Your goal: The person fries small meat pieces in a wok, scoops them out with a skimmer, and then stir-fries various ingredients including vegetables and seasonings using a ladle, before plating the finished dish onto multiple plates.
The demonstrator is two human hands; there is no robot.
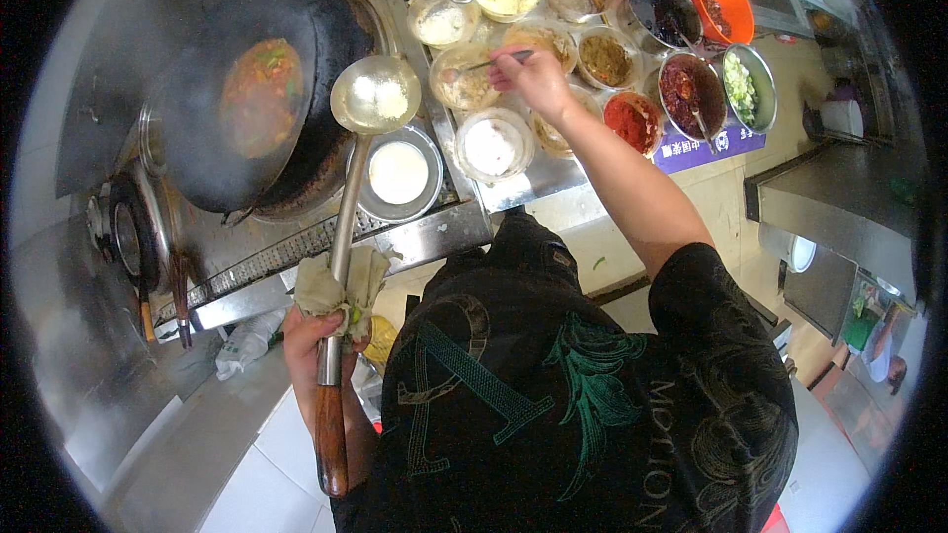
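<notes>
My left hand (315, 337) grips the metal shaft of a long wood-handled ladle (344, 229), together with a greyish cloth (326, 285). A little pale yellow seasoning lies in the ladle's bowl, which hangs between the wok and a metal bowl of white stuff (398, 172). With my right hand (529, 78) I hold a small spoon (481, 66) by its dark handle, its tip over a tub of light brown powder (466, 92). On the stove at the left, a black wok (200, 163) holds a steaming red-orange dish with green pieces (266, 100).
Around my right hand stand several seasoning tubs, among them a red paste (632, 122) and a white powder (494, 146). Beyond are orange bowls (722, 4) and chopped greens (740, 85) in a metal bowl. Pans (133, 233) stand at the far left. A person (881, 348) is at the far right.
</notes>
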